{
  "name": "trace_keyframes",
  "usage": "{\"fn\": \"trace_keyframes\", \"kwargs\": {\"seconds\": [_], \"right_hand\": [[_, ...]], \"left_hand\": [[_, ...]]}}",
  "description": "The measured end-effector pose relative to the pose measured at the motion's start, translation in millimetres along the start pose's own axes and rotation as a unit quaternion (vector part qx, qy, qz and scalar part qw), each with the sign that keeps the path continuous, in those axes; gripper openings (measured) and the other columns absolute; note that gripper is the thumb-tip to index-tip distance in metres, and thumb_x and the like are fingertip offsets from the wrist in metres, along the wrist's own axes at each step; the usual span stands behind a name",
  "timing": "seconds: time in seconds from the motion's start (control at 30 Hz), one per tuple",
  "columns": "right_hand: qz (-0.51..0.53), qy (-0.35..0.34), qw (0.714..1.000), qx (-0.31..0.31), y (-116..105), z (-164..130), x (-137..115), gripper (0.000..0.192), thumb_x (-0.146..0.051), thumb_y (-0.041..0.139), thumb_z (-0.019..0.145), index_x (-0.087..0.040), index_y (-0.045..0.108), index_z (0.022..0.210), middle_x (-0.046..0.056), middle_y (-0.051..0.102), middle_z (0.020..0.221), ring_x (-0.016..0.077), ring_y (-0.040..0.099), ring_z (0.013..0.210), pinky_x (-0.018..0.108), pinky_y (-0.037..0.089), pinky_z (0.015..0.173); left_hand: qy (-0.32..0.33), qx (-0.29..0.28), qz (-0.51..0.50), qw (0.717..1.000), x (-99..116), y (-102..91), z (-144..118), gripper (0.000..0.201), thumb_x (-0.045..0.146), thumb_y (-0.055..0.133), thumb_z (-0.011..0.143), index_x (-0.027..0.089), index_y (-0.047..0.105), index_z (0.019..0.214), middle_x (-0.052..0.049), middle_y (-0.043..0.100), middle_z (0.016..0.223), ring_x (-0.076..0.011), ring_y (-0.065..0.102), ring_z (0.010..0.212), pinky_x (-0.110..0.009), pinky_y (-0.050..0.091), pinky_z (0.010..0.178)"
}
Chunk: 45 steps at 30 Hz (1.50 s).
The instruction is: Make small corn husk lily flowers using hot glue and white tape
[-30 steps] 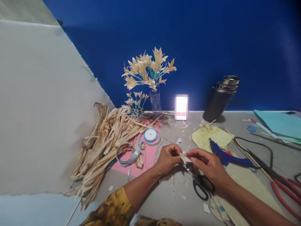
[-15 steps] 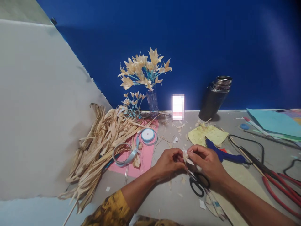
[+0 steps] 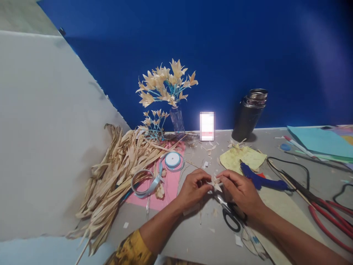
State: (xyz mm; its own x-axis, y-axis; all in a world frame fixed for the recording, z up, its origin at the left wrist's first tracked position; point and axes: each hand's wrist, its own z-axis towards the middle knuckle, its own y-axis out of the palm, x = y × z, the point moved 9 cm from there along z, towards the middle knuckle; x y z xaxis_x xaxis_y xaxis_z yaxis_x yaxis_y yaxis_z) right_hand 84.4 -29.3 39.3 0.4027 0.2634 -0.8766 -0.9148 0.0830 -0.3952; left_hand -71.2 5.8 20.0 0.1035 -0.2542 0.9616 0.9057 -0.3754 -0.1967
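Note:
Between my two hands is a small cream flower [image 3: 216, 184], its pointed petals apparently of dried husk. My left hand [image 3: 196, 186] pinches it from the left, thumb and fingers closed. From the right, my right hand [image 3: 239, 187] has its thumb and index finger closed on the flower's petals. Just below the hands lie black-handled scissors [image 3: 232, 219], their blades partly under the fingers. A blue glue gun [image 3: 257, 178] rests to the right of my right hand.
Dried husks [image 3: 110, 184] are heaped at left, beside ribbon spools [image 3: 173, 160] on pink paper [image 3: 172, 187]. Finished flowers [image 3: 165, 81] stand in a clear vase [image 3: 177, 119]. A dark flask [image 3: 249, 116], a glowing blurred screen [image 3: 207, 126], yellow paper [image 3: 245, 158] and red-handled shears [image 3: 331, 221] are further right.
The flower has been turned, so its petals now show more openly between my fingers. My hands have shifted slightly left, and the view has moved a little.

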Motion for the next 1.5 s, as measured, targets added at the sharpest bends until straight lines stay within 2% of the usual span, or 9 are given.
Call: {"fn": "trace_keyframes", "kwargs": {"seconds": [0.2,0.43,0.57,0.77,0.9,1.03,1.1,1.23,1.5], "right_hand": [[0.017,0.025,1.0,-0.007,2.6,-1.8,2.6,0.033,-0.039,0.048,0.098,-0.02,0.075,0.097,0.001,0.07,0.068,0.0164,0.063,0.056,0.028,0.05,0.059],[0.032,0.078,0.992,-0.089,18.8,-0.7,10.1,0.028,-0.041,0.058,0.088,-0.021,0.074,0.078,0.0,0.068,0.063,0.0144,0.056,0.049,0.026,0.041,0.05],[-0.009,0.033,0.997,-0.066,15.1,-1.9,1.7,0.025,-0.035,0.056,0.085,-0.023,0.055,0.063,-0.003,0.052,0.054,0.0147,0.047,0.053,0.027,0.036,0.052],[-0.001,-0.028,0.995,-0.094,19.6,-7.3,-6.4,0.035,-0.033,0.035,0.098,-0.026,0.032,0.064,-0.003,0.041,0.057,0.0156,0.042,0.054,0.029,0.035,0.054],[-0.013,-0.046,0.995,-0.084,23.2,-9.6,-8.2,0.041,-0.036,0.037,0.102,-0.025,0.038,0.062,-0.003,0.047,0.056,0.015,0.046,0.053,0.028,0.037,0.053],[0.0,-0.055,0.995,-0.082,28.1,-10.9,-8.0,0.03,-0.034,0.051,0.098,-0.022,0.067,0.076,0.001,0.073,0.071,0.0166,0.066,0.066,0.026,0.047,0.064],[-0.002,-0.057,0.995,-0.083,29.1,-10.6,-7.0,0.019,-0.031,0.059,0.092,-0.023,0.075,0.084,0.001,0.077,0.076,0.0172,0.069,0.068,0.026,0.048,0.066],[-0.017,-0.046,0.995,-0.084,28.4,-8.1,-4.2,0.023,-0.033,0.062,0.089,-0.022,0.071,0.07,0.0,0.071,0.063,0.0166,0.064,0.059,0.026,0.046,0.06],[0.087,0.066,0.992,-0.069,19.7,-8.5,18.4,0.051,-0.058,0.04,0.102,-0.02,0.066,0.082,0.002,0.065,0.067,0.0143,0.055,0.052,0.025,0.04,0.048]], "left_hand": [[-0.034,0.06,-0.094,0.993,-14.4,-7.9,0.2,0.002,0.018,0.076,0.076,0.017,0.076,0.074,-0.003,0.065,0.077,-0.0147,0.057,0.072,-0.027,0.041,0.068],[-0.069,0.075,-0.186,0.977,-20.7,-5.4,0.4,0.012,0.019,0.085,0.067,0.016,0.074,0.071,-0.001,0.065,0.073,-0.0132,0.057,0.07,-0.026,0.044,0.068],[-0.116,0.075,-0.238,0.961,-30.8,0.9,-1.8,0.022,0.022,0.089,0.06,0.015,0.071,0.071,0.001,0.063,0.066,-0.0099,0.053,0.06,-0.023,0.04,0.059],[-0.157,0.077,-0.266,0.948,-41.1,6.7,-4.4,0.024,0.025,0.089,0.06,0.015,0.068,0.068,0.004,0.057,0.057,-0.0047,0.042,0.046,-0.021,0.031,0.048],[-0.154,0.092,-0.267,0.947,-38.7,3.8,-3.9,0.016,0.018,0.084,0.06,0.014,0.071,0.068,0.003,0.059,0.06,-0.0044,0.042,0.047,-0.02,0.03,0.048],[-0.138,0.095,-0.268,0.949,-34.9,1.4,-2.2,0.015,0.019,0.084,0.061,0.014,0.073,0.071,0.003,0.059,0.058,-0.0048,0.042,0.047,-0.02,0.032,0.049],[-0.141,0.099,-0.263,0.949,-37.0,0.3,-2.1,0.019,0.022,0.085,0.061,0.014,0.074,0.073,0.003,0.059,0.059,-0.0053,0.042,0.047,-0.021,0.033,0.05],[-0.143,0.096,-0.239,0.956,-38.9,-0.8,-1.9,0.022,0.027,0.087,0.062,0.014,0.073,0.073,0.004,0.056,0.058,-0.0055,0.04,0.048,-0.022,0.032,0.05],[-0.07,0.082,-0.154,0.982,-18.4,-4.3,-1.2,0.017,0.031,0.083,0.071,0.016,0.075,0.07,-0.002,0.061,0.074,-0.0117,0.051,0.066,-0.025,0.038,0.06]]}}
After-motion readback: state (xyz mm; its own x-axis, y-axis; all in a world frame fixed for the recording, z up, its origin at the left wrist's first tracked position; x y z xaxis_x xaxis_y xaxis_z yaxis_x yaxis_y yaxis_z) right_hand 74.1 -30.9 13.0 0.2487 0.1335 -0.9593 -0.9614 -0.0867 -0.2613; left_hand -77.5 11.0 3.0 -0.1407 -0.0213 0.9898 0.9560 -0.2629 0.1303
